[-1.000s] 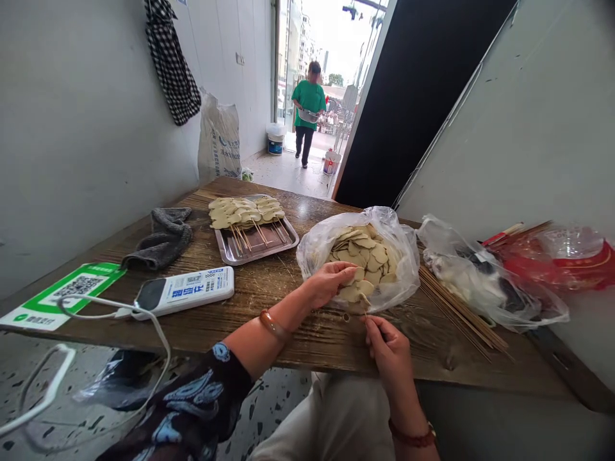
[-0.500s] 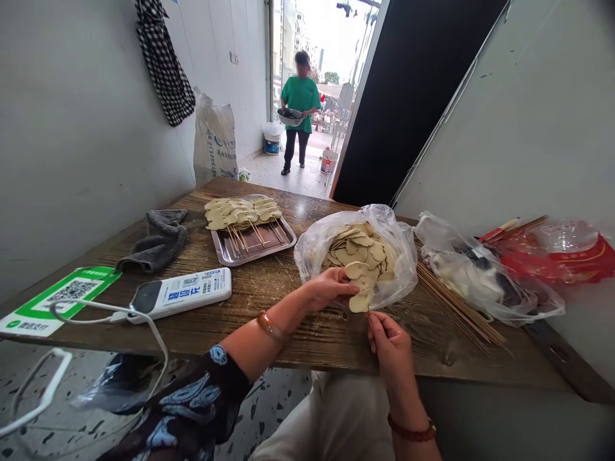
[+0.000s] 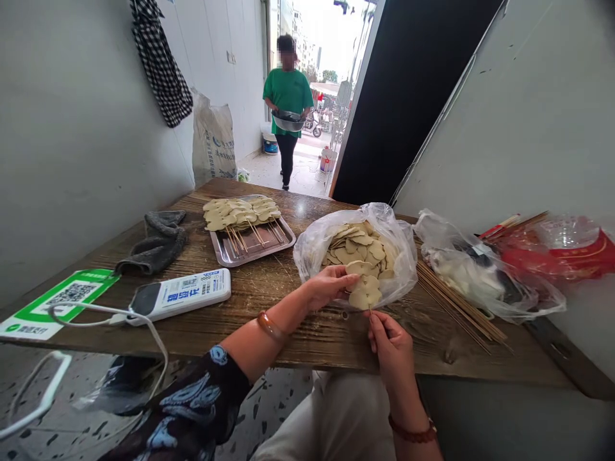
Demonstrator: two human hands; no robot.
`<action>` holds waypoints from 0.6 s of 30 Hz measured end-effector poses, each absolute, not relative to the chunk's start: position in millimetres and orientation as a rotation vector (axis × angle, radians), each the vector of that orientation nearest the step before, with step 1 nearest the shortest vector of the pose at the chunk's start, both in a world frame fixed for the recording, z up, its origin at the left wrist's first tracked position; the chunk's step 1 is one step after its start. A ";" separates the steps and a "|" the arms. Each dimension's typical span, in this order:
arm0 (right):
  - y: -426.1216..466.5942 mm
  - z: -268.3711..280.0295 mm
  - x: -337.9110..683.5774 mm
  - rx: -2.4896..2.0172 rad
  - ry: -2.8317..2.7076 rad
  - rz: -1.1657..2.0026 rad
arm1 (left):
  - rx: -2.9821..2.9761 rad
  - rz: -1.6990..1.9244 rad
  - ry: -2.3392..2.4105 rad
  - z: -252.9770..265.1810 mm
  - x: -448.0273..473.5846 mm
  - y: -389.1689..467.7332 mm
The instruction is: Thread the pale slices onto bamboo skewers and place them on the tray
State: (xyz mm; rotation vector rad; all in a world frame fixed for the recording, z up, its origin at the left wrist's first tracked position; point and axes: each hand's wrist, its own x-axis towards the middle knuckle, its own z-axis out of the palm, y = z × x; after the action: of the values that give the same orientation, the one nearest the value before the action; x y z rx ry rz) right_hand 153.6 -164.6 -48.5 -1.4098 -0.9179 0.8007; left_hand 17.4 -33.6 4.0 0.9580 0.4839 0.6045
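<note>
from where i stand, the person's left hand (image 3: 331,285) has its thumb and fingers closed on a few pale slices (image 3: 365,292), over the near edge of an open plastic bag (image 3: 406,262) heaped with more of them. just to the right and nearer, the right hand (image 3: 391,342) pinches the low end of a thin skewer (image 3: 369,309) that runs up into those slices. the two hands are close but do not touch. left of the bag, a metal tray (image 3: 230,255) bears loaded skewers (image 3: 240,214), their sticks pointing to the near side. bare sticks (image 3: 459,304) lie in a bundle to the right of the bag. at the far doorway, a person in a green shirt (image 3: 288,89) holds a wide bowl (image 3: 288,123).
</note>
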 end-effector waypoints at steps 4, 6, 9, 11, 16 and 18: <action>-165.5 -48.4 153.5 -1.449 -0.985 0.816 | 0.891 0.741 0.490 1.2 19.6 -30.2; -165.5 -47.0 153.1 -1.473 -1.043 0.826 | 0.884 0.792 0.494 -0.2 20.7 -29.5; -165.6 -45.2 152.6 -1.489 -1.099 0.819 | 0.923 0.801 0.493 -0.8 21.2 -29.9; -165.7 -45.3 152.5 -1.501 -1.105 0.809 | 0.940 0.803 0.497 -0.3 21.1 -30.4; -164.1 -47.0 153.6 -1.503 -1.078 0.812 | 0.941 0.797 0.486 1.4 21.4 -32.0; -163.4 -47.2 153.9 -1.490 -1.075 0.820 | 0.948 0.787 0.472 1.4 21.6 -32.4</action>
State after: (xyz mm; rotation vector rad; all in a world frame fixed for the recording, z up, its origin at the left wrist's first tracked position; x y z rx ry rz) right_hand 153.9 -163.4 -47.2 -1.4896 -1.0749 0.8199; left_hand 21.6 -32.4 1.4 0.9477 0.4716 0.7868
